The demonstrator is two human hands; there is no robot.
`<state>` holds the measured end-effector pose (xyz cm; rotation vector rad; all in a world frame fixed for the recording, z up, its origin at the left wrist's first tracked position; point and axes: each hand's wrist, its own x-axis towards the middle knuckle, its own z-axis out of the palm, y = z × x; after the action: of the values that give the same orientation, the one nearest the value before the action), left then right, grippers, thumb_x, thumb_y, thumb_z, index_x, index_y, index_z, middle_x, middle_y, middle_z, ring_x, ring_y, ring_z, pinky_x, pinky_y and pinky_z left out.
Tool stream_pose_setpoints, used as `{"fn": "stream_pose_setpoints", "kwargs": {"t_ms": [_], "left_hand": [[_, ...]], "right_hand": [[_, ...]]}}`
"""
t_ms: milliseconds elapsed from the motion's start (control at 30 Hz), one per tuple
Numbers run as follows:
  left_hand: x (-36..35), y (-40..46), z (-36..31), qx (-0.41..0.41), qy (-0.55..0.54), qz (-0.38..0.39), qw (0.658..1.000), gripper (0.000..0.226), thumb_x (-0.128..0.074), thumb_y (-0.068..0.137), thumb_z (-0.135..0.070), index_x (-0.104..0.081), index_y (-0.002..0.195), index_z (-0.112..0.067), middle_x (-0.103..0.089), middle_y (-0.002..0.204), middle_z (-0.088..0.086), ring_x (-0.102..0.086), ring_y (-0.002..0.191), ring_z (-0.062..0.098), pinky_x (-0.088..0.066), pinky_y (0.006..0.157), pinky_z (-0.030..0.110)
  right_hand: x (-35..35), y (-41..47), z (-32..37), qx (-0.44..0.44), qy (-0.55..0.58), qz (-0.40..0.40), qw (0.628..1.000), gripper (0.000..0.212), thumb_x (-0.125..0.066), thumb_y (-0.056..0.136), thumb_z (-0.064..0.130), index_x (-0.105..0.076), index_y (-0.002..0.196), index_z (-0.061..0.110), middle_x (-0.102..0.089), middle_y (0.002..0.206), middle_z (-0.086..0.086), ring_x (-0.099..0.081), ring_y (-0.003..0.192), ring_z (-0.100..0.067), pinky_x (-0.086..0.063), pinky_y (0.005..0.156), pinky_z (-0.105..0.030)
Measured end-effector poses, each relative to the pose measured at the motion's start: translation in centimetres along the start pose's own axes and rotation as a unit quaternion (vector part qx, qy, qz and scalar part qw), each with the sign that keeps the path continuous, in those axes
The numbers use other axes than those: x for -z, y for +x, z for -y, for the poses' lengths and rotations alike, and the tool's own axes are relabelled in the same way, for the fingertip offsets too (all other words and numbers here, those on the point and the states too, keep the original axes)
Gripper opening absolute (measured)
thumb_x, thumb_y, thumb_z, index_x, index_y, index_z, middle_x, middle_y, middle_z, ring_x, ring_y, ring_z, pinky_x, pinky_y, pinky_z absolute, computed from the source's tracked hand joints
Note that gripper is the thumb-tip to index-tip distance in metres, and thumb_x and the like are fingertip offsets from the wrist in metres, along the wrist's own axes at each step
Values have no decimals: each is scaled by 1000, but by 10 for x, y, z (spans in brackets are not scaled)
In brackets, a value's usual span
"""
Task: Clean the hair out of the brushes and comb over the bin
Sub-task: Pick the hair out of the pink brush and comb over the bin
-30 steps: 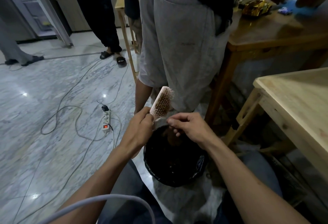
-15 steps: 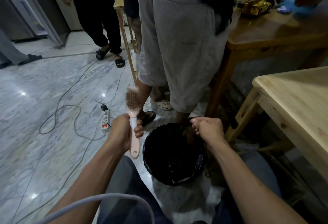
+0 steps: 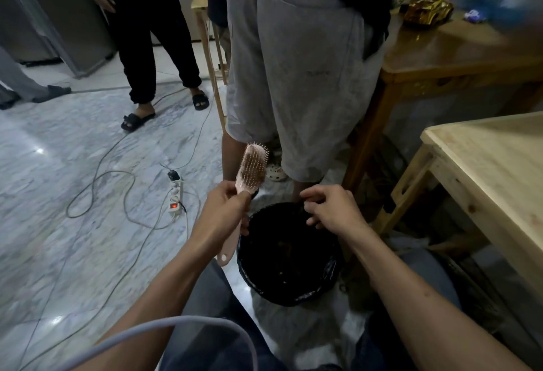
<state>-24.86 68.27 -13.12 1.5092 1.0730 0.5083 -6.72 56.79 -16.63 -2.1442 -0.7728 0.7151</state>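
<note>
A power strip point(image 3: 175, 196) lies on marble floor point(image 3: 58, 224) beside wooden tables point(image 3: 484, 165).

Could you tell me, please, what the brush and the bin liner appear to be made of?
The brush looks like pale pink plastic: a smooth, matte handle moulded in one piece, with a hanging hole at its end. Its pins seem thin and pale-tipped, material unclear. The bin liner looks like thin black plastic film: glossy, wrinkled, and folded over the rim.

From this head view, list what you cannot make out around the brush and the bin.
- Brush handle: its middle is hidden by the left hand gripping it.
- Right hand: fingertips curl over the bin; any pinched hair is too fine to see.
- Bin contents: lost in the dark liner.
- Other brushes and comb: not in view.
- Dark table: far items blurred, cut by the top edge.
</note>
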Motion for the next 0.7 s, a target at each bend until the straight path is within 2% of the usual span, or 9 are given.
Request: {"fn": "stream_pose_setpoints", "kwargs": {"t_ms": [33, 67, 133, 167, 267, 433, 533, 600, 700], "left_hand": [[-2, 1, 1, 1, 7, 8, 1000, 12, -53, 91, -5, -57, 103, -5, -55, 65, 16, -53, 44, 22, -47, 46, 32], [-3, 1, 3, 2, 14, 17, 1000, 17, -51, 91, -2, -58, 106, -6, -55, 66, 17, -53, 45, 23, -48, 47, 32], [-5, 3, 8, 4, 26, 35, 999, 23, -51, 91, 1, -59, 111, -7, -55, 67, 17, -54, 47, 23, -50, 50, 35], [-6, 5, 12, 5, 31, 44, 999, 25, -51, 91, 1, -59, 113, -8, -56, 68, 16, -55, 49, 23, -51, 51, 36], [-8, 9, 19, 10, 66, 71, 995, 24, -54, 93, -1, -59, 116, -9, -61, 82, 16, -60, 56, 21, -56, 53, 35], [-10, 4, 26, -8, 81, 103, 991, 19, -56, 92, -16, -62, 111, -16, -60, 76, 8, -56, 56, 18, -48, 51, 35], [-14, 0, 30, -46, 109, 87, 989, 24, -56, 90, -46, -64, 101, -26, -64, 75, -2, -55, 57, 13, -43, 50, 34], [-15, 1, 32, -71, 148, 57, 985, 30, -57, 90, -57, -64, 96, -29, -65, 73, -6, -56, 55, 9, -41, 50, 31], [-14, 7, 37, -77, 146, 7, 986, 33, -55, 95, -56, -62, 93, -24, -62, 71, -4, -54, 54, 11, -40, 51, 32]], "right_hand": [[3, -1, 4, 8, -60, -15, 998, 13, -68, 96, 27, -80, 102, 31, -75, 90, 12, -74, 79, -12, -64, 76, -38], [4, -2, 7, 7, -103, -17, 995, 18, -67, 96, 41, -81, 92, 30, -76, 82, 9, -72, 79, -12, -61, 80, -40], [3, -2, 9, 2, -125, -8, 992, 46, -58, 95, 59, -81, 84, 20, -75, 74, 0, -70, 76, -15, -59, 80, -41], [2, -2, 10, 9, -112, -3, 994, 51, -56, 96, 61, -81, 88, 18, -77, 77, -2, -70, 79, -16, -59, 82, -42], [-1, -2, 13, 38, -13, -3, 999, 38, -61, 96, 54, -78, 112, 24, -77, 102, 6, -71, 99, -12, -56, 94, -38], [-6, 2, 22, 31, 194, -23, 980, 29, -76, 90, 40, -76, 109, 18, -79, 94, -2, -77, 81, -16, -65, 80, -40], [-10, 5, 24, 17, 202, -49, 978, 4, -83, 86, 22, -80, 88, 20, -80, 78, -3, -77, 75, -19, -66, 79, -41], [-15, 8, 21, -1, 193, -58, 980, 9, -82, 84, 17, -79, 78, 22, -79, 71, -4, -77, 71, -23, -65, 81, -47], [-12, 8, 19, -18, 172, -73, 982, 4, -75, 89, 18, -78, 88, 21, -77, 75, -4, -74, 72, -18, -64, 81, -40]]}}
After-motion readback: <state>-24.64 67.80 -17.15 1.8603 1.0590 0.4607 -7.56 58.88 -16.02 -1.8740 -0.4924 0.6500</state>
